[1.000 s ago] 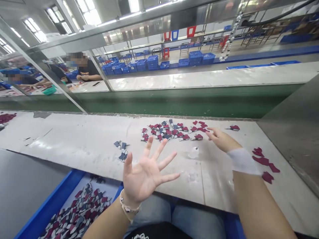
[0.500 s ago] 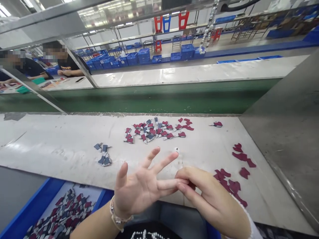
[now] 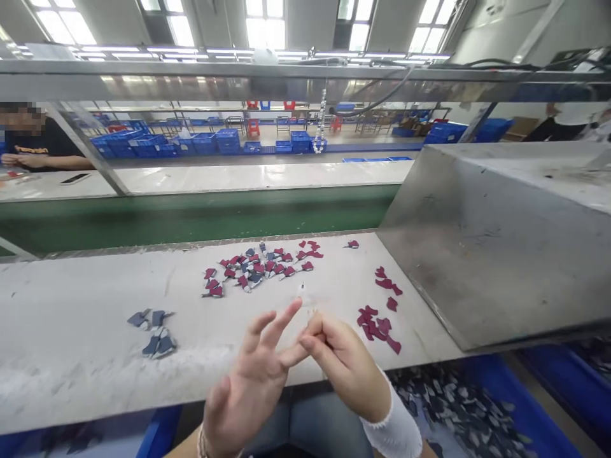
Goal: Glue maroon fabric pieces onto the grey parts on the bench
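Our left hand stands open, fingers spread; our right hand pinches at one of its fingers, holding nothing we can make out. Ahead, the heap of red-and-grey pieces lies on the bench, red scraps right of it, grey bits left, apparently sorted apart.

On the workbench, a pile of fabric pieces lies between a smaller cluster on the left and a third cluster on the right, before a steel panel. A conveyor runs behind; a bin below seems to hold more pieces.
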`<state>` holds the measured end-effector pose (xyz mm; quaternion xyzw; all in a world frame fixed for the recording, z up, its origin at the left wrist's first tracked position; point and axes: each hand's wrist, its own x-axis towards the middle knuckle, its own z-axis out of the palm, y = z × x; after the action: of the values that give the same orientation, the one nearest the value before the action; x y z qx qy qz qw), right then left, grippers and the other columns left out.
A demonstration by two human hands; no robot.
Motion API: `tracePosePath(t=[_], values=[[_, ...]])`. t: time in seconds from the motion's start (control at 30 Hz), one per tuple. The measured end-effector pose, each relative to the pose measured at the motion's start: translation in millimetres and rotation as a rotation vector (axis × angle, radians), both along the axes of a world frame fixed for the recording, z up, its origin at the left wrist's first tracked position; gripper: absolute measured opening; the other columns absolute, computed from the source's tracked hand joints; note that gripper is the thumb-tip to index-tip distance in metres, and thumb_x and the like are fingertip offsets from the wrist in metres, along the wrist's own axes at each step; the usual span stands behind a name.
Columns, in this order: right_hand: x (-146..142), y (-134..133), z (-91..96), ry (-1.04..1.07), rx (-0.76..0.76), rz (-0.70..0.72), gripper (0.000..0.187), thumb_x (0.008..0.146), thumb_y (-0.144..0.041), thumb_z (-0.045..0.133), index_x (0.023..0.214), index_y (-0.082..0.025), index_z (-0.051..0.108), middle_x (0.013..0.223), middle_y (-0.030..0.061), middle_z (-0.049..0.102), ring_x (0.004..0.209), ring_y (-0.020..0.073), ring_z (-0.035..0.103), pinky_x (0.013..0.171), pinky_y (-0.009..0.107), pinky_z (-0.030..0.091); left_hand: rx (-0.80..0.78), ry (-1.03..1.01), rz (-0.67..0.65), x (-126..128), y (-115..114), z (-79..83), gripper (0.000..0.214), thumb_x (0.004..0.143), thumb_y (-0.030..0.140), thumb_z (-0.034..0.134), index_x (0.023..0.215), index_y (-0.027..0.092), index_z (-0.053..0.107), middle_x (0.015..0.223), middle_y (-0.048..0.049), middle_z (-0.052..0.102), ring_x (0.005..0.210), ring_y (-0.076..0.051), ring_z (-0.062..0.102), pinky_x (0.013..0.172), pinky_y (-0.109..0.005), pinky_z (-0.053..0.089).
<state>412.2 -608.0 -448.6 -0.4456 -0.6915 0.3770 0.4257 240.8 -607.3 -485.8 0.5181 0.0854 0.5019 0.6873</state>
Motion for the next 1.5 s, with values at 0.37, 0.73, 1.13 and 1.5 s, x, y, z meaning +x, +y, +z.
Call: tracePosePath(t=[0.37, 0.73, 1.13, 1.5], values=[[-30, -35, 15.6, 0.027, -0.144, 0.307, 0.036, 0.104, -0.028, 0.039, 0.14, -0.027, 0.043, 0.109, 0.0045, 0.062, 0.101, 0.009, 0.064, 0.087, 0.022, 0.056, -0.37, -0.101, -0.043, -60, -27, 12.2, 0.079, 0.078, 0.086, -0.002, 0.143, 0.051, 0.023, 0.166, -0.001, 0.024, 0.13, -0.038, 0.057, 0.104, -0.058, 0.044], [-41, -6, 9.7, -0.084, -0.174, 0.27, 0.016, 0.103, -0.024, 0.041, 0.114, -0.028, 0.052, 0.093, -0.004, 0.061, 0.084, 0.0035, 0.059, 0.075, 0.014, 0.049, -0.264, -0.364, -0.077, -58, -14, -0.2, 0.065, 0.088, 0.072, 0.032, 0.138, 0.035, 0.05, 0.162, -0.0031, 0.037, 0.135, -0.035, 0.053, 0.116, -0.048, 0.035], [-42, 50, -33.8, -0.038, -0.212, 0.212, 0.015, 0.101, -0.023, 0.045, 0.092, -0.021, 0.057, 0.081, -0.0046, 0.064, 0.072, 0.0026, 0.061, 0.066, 0.013, 0.047, -0.091, -0.059, -0.05, -47, 29, -41.7, 0.078, 0.083, 0.064, 0.062, 0.15, 0.039, 0.031, 0.168, -0.0022, 0.022, 0.151, -0.034, 0.031, 0.123, -0.05, 0.024], [-26, 57, -71.7, 0.008, -0.475, 0.261, 0.022, 0.102, -0.038, 0.045, 0.115, -0.028, 0.059, 0.08, -0.0008, 0.064, 0.073, 0.0087, 0.062, 0.066, 0.016, 0.051, -0.452, 0.048, 0.111, -82, 50, -48.8, 0.064, 0.091, 0.06, 0.053, 0.149, 0.042, 0.033, 0.16, -0.0069, 0.038, 0.12, -0.031, 0.066, 0.104, -0.051, 0.052]])
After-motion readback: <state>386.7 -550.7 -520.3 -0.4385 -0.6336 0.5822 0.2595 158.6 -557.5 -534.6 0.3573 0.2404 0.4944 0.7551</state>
